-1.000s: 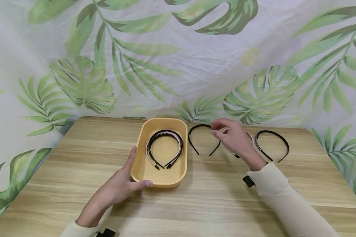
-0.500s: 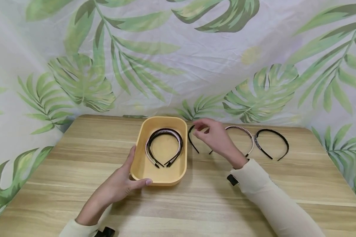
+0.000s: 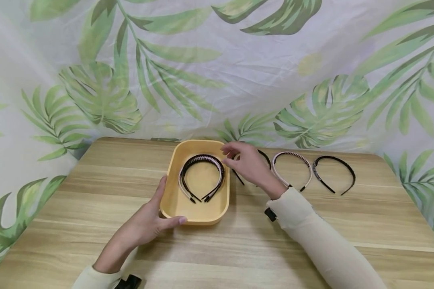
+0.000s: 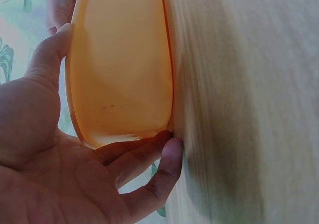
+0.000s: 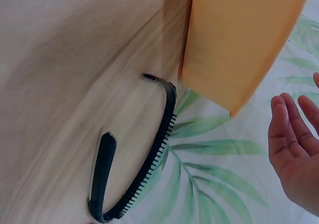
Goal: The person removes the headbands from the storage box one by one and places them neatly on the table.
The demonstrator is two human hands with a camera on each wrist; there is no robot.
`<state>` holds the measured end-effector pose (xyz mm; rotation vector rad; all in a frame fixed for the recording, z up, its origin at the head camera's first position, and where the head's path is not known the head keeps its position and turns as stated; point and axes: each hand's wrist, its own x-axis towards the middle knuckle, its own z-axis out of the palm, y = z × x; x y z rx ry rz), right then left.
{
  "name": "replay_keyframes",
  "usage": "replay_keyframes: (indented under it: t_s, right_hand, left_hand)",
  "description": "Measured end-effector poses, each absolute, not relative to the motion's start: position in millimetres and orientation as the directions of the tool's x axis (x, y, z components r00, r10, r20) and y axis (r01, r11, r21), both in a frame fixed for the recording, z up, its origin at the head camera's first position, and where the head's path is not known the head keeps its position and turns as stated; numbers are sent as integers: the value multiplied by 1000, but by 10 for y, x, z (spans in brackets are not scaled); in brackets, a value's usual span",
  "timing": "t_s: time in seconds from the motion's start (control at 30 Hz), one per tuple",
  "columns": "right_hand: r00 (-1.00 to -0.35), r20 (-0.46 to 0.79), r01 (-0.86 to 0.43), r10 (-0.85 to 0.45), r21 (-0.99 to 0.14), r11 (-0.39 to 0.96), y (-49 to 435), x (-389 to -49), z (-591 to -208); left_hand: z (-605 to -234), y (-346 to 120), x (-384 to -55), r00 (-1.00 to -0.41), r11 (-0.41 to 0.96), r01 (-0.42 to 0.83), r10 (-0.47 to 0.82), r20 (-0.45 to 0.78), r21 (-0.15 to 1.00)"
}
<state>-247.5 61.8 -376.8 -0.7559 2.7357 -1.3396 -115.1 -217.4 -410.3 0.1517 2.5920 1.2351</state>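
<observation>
A yellow bin (image 3: 202,222) sits in the middle of the wooden table, with several black and pale headbands (image 3: 202,158) nested inside. My left hand (image 3: 144,224) grips its near left corner, thumb at the rim; in the left wrist view the fingers curl against the bin's outer wall (image 4: 119,59). My right hand (image 3: 249,164) hovers by the bin's right rim with loosely bent fingers and nothing between them. Partly hidden beneath that hand lies a black headband (image 3: 265,155); the right wrist view shows it as a toothed black headband (image 5: 158,144) standing apart from the fingers.
Right of the black headband lie a pale pink headband (image 3: 309,168) with dark teeth and another black headband (image 3: 351,170) with a glittery side. A leaf-patterned cloth (image 3: 188,80) hangs behind the table's back edge.
My right hand has moved left, from between the black and pink headbands to beside the bin's rim, uncovering the pink one. The left hand and bin stay in place.
</observation>
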Motion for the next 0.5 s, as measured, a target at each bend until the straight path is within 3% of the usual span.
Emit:
replay_keyframes:
  t_s: [0.5]
  right_hand:
    - [-866,164,-426,-473,-739,523,379,-2678,-3757]
  left_hand:
    - [-4106,-2162,-1150,-963,634,-22,195,-187,773]
